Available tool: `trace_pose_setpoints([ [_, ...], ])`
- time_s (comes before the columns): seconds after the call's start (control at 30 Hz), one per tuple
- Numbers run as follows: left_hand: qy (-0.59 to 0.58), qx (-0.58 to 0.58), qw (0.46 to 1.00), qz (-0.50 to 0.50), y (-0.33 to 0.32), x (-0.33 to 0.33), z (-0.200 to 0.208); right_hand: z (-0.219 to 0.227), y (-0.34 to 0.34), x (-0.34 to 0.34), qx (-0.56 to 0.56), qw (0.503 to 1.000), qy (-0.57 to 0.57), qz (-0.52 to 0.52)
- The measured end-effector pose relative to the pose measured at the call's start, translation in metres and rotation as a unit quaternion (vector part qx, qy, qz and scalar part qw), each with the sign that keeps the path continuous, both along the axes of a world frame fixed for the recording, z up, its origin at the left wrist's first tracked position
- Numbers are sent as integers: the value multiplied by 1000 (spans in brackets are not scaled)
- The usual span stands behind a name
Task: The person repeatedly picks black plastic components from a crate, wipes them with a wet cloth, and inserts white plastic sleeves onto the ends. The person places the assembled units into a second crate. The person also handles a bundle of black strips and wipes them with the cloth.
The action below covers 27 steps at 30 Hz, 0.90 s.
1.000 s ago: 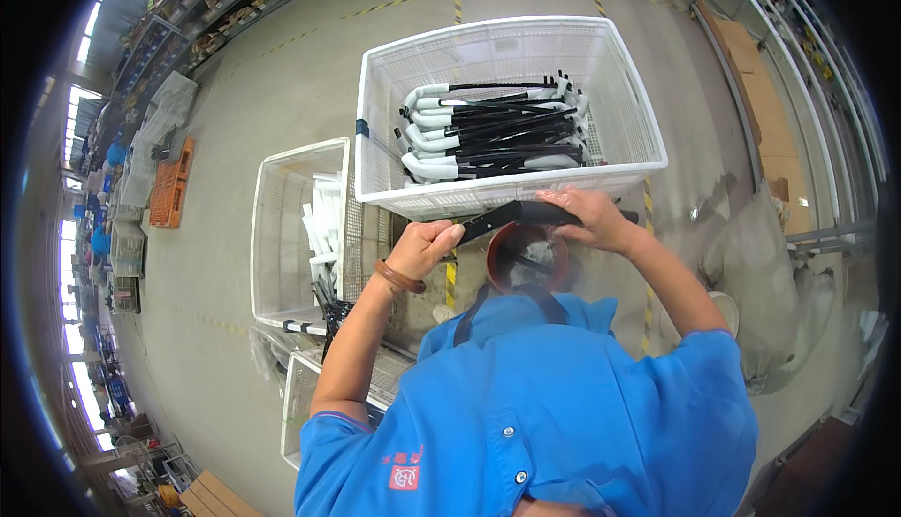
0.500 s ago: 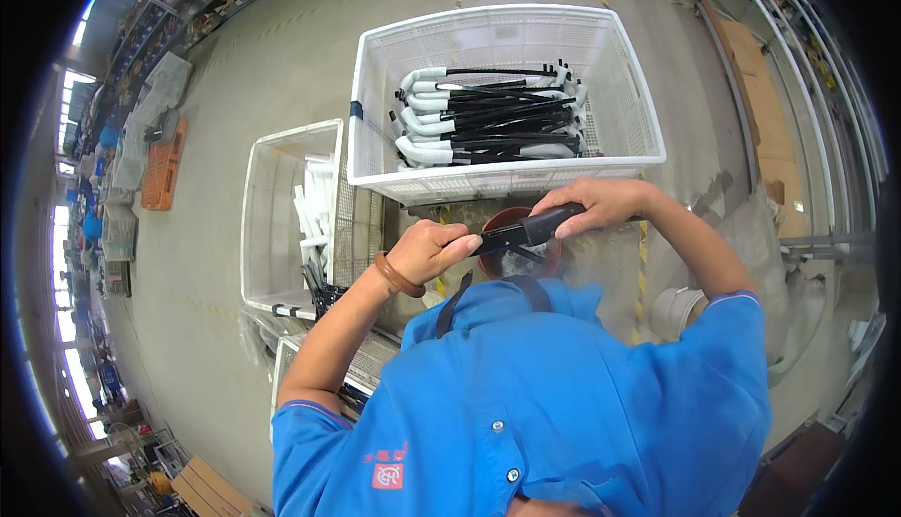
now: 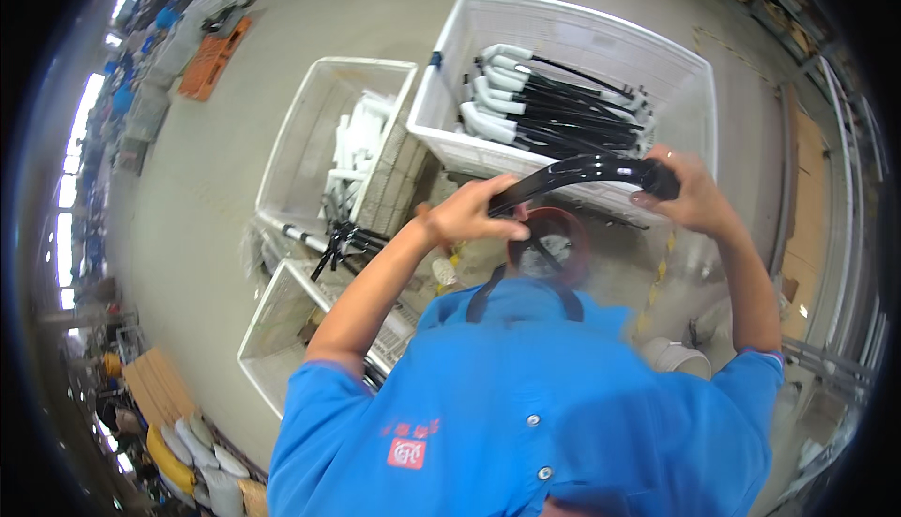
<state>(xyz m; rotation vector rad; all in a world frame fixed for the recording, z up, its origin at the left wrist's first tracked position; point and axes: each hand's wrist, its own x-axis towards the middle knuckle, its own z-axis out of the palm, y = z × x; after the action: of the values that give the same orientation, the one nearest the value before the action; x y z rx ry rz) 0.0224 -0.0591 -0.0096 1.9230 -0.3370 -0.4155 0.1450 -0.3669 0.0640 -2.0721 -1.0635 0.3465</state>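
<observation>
A glossy black bent tube (image 3: pixel 591 170) spans the space between my two hands, arching over the front edge of the large white crate. My left hand (image 3: pixel 477 210) is closed around its left end. At the other end, my right hand (image 3: pixel 693 196) grips a thicker dark part, slightly blurred. Inside the large white crate (image 3: pixel 572 16) lie several black tubes (image 3: pixel 582 112) with white-wrapped bent ends. Below the held tube stands a reddish-brown bucket (image 3: pixel 579 252) with pale contents that I cannot make out.
Left of the large crate, a second white crate (image 3: pixel 293 132) holds white tubular pieces (image 3: pixel 355 146). A third crate (image 3: pixel 260 353) is by my left forearm, with black tubes (image 3: pixel 343 243) at its corner. A white bucket (image 3: pixel 678 357) stands near my right elbow. An orange pallet (image 3: pixel 214 59) lies far left.
The view has turned, so the crates appear shifted right and tilted. The held tube has rotated and risen, now showing its curved length, with my hands farther apart.
</observation>
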Motion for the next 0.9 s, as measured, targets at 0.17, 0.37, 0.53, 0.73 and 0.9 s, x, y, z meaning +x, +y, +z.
trace_pose_setpoints([
  [0.17, 138, -190, 970, 55, 3, -42, 27, 16, -15, 28, 28, 996, 89, 12],
  [0.37, 236, -365, 878, 200, -1, -105, 20, -51, 31, 21, -5, 998, 58, -39],
  [0.53, 286, -389, 832, 274, 8, -146, 1, -63, 66, 41, -72, 990, 117, 23],
  [0.73, 237, -311, 851, 349, 54, -164, -2, -44, 184, 46, -126, 986, -41, 106],
  [0.9, 216, -299, 844, 390, 122, -175, -1, -21, 327, 27, -60, 951, -223, 207],
])
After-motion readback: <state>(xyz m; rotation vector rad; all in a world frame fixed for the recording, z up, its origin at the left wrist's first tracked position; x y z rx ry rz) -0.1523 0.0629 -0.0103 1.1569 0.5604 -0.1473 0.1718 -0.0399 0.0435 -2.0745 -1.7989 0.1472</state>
